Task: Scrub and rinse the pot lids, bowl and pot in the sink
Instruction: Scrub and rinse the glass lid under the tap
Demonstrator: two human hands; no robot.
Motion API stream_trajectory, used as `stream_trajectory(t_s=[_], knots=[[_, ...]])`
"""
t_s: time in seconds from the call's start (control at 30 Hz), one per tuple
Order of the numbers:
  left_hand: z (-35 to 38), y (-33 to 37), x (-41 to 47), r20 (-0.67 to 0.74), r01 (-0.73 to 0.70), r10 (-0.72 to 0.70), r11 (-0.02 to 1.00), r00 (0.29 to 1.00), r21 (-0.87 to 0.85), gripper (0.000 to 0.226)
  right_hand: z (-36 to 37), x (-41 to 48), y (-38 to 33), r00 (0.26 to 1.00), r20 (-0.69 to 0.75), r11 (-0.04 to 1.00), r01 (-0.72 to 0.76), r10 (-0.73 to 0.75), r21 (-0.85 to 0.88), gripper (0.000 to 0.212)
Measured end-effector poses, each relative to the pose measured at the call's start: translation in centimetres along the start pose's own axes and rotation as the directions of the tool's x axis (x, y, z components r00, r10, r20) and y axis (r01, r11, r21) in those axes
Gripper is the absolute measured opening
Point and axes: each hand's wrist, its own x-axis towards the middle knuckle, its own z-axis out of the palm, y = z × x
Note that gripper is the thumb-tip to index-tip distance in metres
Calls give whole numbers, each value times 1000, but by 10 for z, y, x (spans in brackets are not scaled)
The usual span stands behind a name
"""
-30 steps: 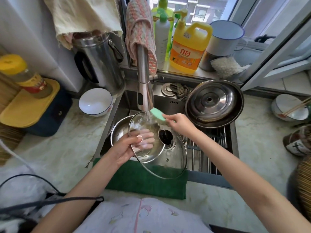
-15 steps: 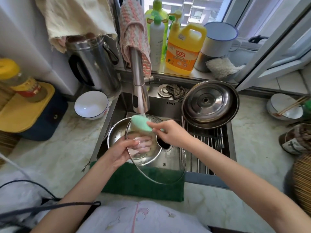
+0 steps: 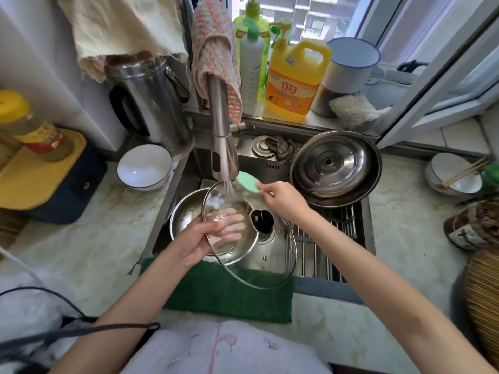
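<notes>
My left hand (image 3: 201,240) grasps the round glass pot lid with the black knob (image 3: 272,261) at its left rim. The thumb lies on top and the fingers (image 3: 229,225) show through the glass from below. The lid hangs tilted over the round steel bowl (image 3: 185,213) in the left part of the steel sink (image 3: 324,291), with its far rim under the water from the steel tap (image 3: 222,147). My right hand (image 3: 283,199) pinches the oval green scrubbing pad (image 3: 247,182), just beside that far rim. I judge that the next stroke runs toward me across the knob side, and the right hand is nearer to it.
</notes>
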Motion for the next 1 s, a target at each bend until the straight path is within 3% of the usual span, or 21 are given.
stream_trajectory(t_s=[0.07,0.13,0.2,0.33,0.37,0.47,0.5,0.67,0.8,0.87,0.93,1.0], knots=[[-1,1,1,0,4,-4,1000,1000,-5,54,3,-3,-2,1000,6,999,7,-7,34,32],[-4,1,0,1,7,-7,1000,1000,2,49,7,-18,-17,976,98,970,178,-196,163,35],[-3,1,-2,19,0,0,1000,1000,10,54,9,-19,-15,957,122,960,247,-263,132,37],[-8,1,-2,26,-9,11,997,1000,-79,66,5,10,26,996,26,991,-89,87,101,34],[-12,2,-3,7,-19,20,995,1000,-100,68,8,6,29,995,48,988,-96,91,123,33],[-21,8,-5,8,-49,50,993,999,-109,72,12,-12,15,987,104,969,95,-122,230,33],[-23,10,-7,32,-57,61,993,998,-99,71,12,-12,15,985,111,965,104,-133,239,33],[-26,21,-13,104,-84,92,993,990,-80,69,17,14,36,992,25,964,-129,127,233,34],[-37,24,-16,74,-90,95,994,993,-67,71,30,4,2,985,92,938,108,-146,329,33],[-40,22,-18,67,-90,96,992,993,-84,76,29,15,8,991,87,947,66,-98,313,33],[-41,20,-20,69,-103,110,990,992,-98,79,28,26,21,997,51,959,-68,56,274,33],[-44,20,-22,45,-126,131,985,990,-115,75,30,23,22,997,48,960,-78,67,270,34]])
